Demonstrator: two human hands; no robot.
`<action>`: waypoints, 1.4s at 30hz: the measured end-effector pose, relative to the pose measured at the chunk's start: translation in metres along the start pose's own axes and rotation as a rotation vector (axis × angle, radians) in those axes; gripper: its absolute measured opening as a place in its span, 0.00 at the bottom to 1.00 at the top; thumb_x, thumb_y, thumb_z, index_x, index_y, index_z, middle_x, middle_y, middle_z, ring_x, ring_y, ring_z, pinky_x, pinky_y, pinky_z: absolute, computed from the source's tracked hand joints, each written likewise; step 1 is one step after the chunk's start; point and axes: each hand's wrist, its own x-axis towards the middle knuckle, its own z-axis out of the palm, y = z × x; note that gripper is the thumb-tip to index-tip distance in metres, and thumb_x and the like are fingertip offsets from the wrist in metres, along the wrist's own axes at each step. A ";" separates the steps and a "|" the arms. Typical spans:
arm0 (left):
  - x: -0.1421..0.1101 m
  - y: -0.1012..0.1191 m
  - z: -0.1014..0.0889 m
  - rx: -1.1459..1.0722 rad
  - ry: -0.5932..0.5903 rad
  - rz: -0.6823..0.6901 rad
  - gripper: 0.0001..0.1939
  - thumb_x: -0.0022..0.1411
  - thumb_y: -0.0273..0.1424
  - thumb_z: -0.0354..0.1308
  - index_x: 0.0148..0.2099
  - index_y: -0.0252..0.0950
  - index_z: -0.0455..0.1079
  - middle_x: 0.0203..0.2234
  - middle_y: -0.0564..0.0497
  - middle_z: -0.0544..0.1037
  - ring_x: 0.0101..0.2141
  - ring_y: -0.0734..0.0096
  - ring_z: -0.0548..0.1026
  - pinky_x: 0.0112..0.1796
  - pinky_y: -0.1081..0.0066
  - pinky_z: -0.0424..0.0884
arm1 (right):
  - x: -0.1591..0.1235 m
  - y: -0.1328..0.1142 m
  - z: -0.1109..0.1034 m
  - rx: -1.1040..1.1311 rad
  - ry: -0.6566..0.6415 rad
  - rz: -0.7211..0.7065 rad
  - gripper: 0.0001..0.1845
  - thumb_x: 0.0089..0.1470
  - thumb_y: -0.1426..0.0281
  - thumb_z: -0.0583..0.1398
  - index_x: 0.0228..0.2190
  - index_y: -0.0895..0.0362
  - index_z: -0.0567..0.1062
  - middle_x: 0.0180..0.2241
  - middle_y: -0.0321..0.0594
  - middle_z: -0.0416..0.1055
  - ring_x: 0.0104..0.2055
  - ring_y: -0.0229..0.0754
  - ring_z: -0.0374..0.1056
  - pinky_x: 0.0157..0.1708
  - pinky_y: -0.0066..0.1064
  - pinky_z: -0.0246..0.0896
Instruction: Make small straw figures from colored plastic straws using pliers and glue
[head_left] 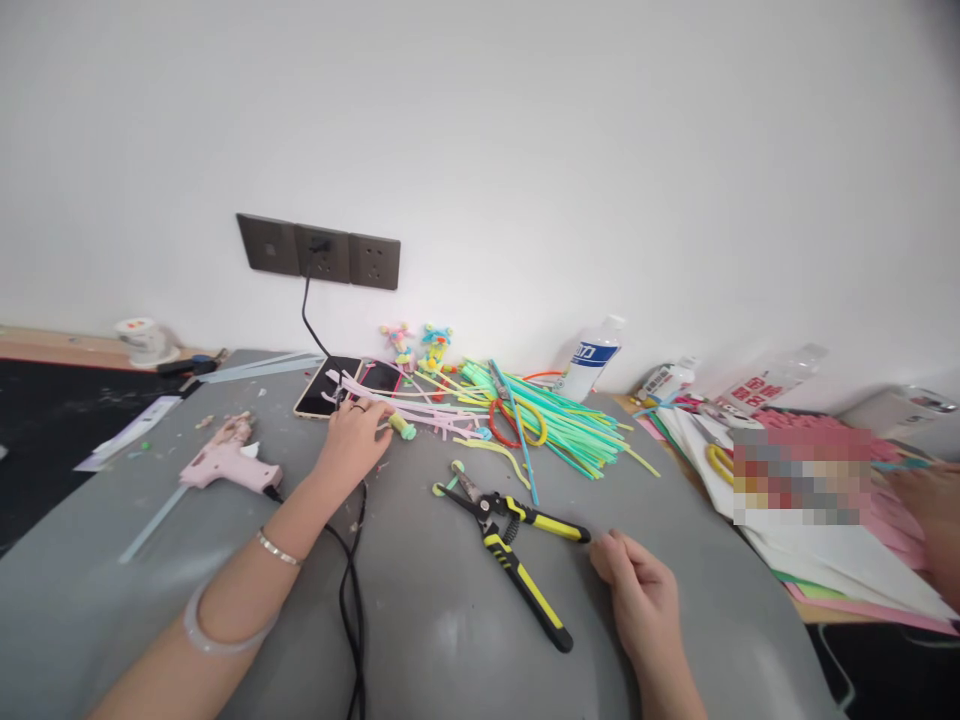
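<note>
Your left hand [356, 435] reaches over the lilac fuzzy craft stems [420, 407], fingers bent downward beside a black-screened phone with a pale gold edge [321, 392]. A small yellow roll with a green fuzzy end [402, 426] lies right at your fingers; you cannot tell whether they grip it or anything else, because your knuckles hide the tips. Your right hand [636, 585] is curled into a loose fist near one handle of the black-and-yellow metal pliers [501, 520]; its palm is hidden.

Against the wall, behind the heap of green fuzzy stems [559, 425], a white-capped plastic bottle with a blue label [592, 366] leans; its contents can't be made out. To your right, a smaller white-labelled bottle [666, 381] and a clear bottle with red lettering [772, 380] lie tilted, their contents also unclear. At far left stands a blurred white round tub [145, 342], its inside unreadable. A mosaic patch masks part of the paper pile [810, 550], and another person's hand [926, 500] is cut off by the right edge.
</note>
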 end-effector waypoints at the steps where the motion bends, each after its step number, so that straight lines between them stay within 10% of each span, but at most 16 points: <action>1: 0.000 0.000 0.002 0.001 0.004 0.045 0.14 0.58 0.26 0.55 0.46 0.39 0.74 0.43 0.43 0.76 0.46 0.51 0.69 0.47 0.56 0.64 | 0.000 0.000 0.000 -0.005 -0.001 0.002 0.26 0.58 0.53 0.55 0.18 0.53 0.52 0.21 0.30 0.44 0.23 0.36 0.42 0.24 0.30 0.40; 16: 0.001 0.006 0.008 -0.145 -0.016 0.175 0.03 0.58 0.27 0.60 0.35 0.39 0.69 0.33 0.50 0.78 0.43 0.57 0.70 0.46 0.58 0.63 | 0.001 0.004 0.000 -0.018 0.019 0.006 0.26 0.58 0.53 0.56 0.19 0.53 0.51 0.22 0.31 0.43 0.24 0.36 0.42 0.24 0.30 0.39; 29: 0.000 0.026 0.008 -1.436 -0.171 -0.290 0.19 0.56 0.34 0.64 0.48 0.36 0.63 0.34 0.51 0.77 0.34 0.68 0.80 0.38 0.69 0.75 | 0.002 -0.004 0.002 -0.025 0.034 -0.013 0.28 0.57 0.50 0.56 0.18 0.53 0.52 0.20 0.30 0.44 0.23 0.35 0.42 0.23 0.30 0.40; 42: 0.006 0.027 -0.001 -1.824 -0.130 -0.519 0.08 0.60 0.19 0.59 0.42 0.30 0.77 0.42 0.46 0.80 0.32 0.80 0.78 0.34 0.83 0.76 | 0.001 0.001 0.002 -0.018 0.026 -0.002 0.27 0.58 0.51 0.56 0.18 0.53 0.52 0.21 0.30 0.45 0.23 0.35 0.43 0.23 0.30 0.41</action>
